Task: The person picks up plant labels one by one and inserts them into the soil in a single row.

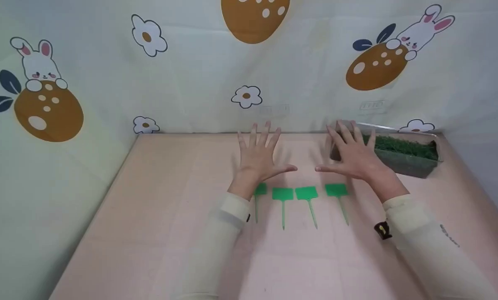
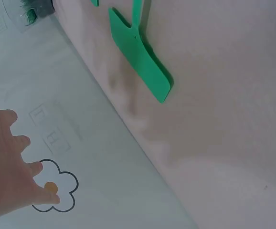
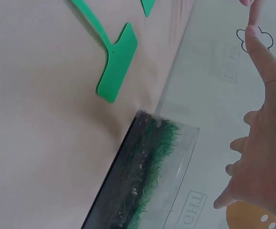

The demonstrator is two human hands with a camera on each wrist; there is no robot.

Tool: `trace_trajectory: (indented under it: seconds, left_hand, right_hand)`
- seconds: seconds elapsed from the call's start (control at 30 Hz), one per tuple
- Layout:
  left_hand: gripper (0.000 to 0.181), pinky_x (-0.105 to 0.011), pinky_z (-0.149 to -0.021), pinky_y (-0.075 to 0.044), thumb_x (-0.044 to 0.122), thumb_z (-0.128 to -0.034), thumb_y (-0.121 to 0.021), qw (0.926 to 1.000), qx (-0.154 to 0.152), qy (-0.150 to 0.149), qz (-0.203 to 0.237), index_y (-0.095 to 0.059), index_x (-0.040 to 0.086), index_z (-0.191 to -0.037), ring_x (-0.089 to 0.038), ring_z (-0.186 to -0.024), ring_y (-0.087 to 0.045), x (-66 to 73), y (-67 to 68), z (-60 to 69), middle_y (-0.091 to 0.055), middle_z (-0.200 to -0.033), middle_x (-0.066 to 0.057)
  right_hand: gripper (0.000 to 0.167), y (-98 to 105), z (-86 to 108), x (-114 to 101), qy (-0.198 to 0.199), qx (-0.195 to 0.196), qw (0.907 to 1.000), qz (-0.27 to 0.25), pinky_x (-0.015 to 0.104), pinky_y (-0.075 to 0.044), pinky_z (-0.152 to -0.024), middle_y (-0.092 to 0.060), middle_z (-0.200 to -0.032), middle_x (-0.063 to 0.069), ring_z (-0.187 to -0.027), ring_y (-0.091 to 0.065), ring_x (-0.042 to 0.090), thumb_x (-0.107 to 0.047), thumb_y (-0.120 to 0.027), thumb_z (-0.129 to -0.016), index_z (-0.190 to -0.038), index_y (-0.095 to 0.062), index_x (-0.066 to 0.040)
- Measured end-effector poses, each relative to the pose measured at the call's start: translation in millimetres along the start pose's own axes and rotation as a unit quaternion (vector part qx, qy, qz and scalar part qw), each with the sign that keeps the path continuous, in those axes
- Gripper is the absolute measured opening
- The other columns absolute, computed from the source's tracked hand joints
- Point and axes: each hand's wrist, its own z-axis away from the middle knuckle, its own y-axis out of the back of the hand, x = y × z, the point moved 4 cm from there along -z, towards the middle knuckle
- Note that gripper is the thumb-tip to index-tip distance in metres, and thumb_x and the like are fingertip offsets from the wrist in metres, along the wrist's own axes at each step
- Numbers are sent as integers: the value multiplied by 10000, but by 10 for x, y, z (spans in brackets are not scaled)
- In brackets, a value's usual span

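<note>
Both hands are raised above the table with fingers spread, and neither holds anything. My left hand (image 1: 255, 158) is over the far middle, above the leftmost green plant label (image 1: 260, 189) and partly covering it. My right hand (image 1: 355, 158) hovers in front of the left end of a clear plastic box (image 1: 413, 164) with green grass (image 1: 403, 146) growing in dark soil. Between the wrists lie more flat green labels with pointed stems: one at centre left (image 1: 282, 194), one at centre right (image 1: 306, 193), and the rightmost label (image 1: 336, 190), also seen large in the right wrist view.
The pink table (image 1: 157, 216) ends at a pale cloth backdrop (image 1: 190, 75) printed with rabbits and flowers. The grass box stands at the far right corner, close to the backdrop. Pale sleeves (image 1: 215, 237) cover both forearms.
</note>
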Motion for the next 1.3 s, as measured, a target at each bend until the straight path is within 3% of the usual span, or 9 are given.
trace_trajectory:
  seconds: [0.27, 0.6, 1.3]
  left_hand:
    - [1154, -708, -1195, -73, 981, -716, -332, 10000, -26, -38, -70, -23, 328, -1616, -338, -1574, 4, 6, 19, 4, 37, -1706, -5]
    - [1157, -697, -1200, -79, 976, -716, -355, 10000, -22, -2, -15, 3, 339, -1613, -334, -1575, -2, -42, 27, 13, 43, -1705, 10]
    - [1152, -705, -1196, -60, 963, -727, -373, 9999, -102, 59, -32, -3, 328, -1615, -342, -1574, -11, -138, 14, 23, 46, -1705, 7]
  right_hand:
    - [1138, 42, 51, 117, -55, 155, 9999, -9, 826, 53, -1088, -76, -1679, 189, -1526, 8, 494, -752, -641, -786, -1618, -125, -172]
    - [1135, 57, 84, 275, -276, 52, 9996, 53, 840, 69, -1066, -62, -1676, 206, -1523, 24, 500, -742, -633, -799, -1622, -73, -197]
    - [1169, 121, 190, 613, -651, 9, 9979, 16, 852, 68, -1046, -53, -1656, 258, -1496, 7, 548, -755, -630, -793, -1617, -72, -142]
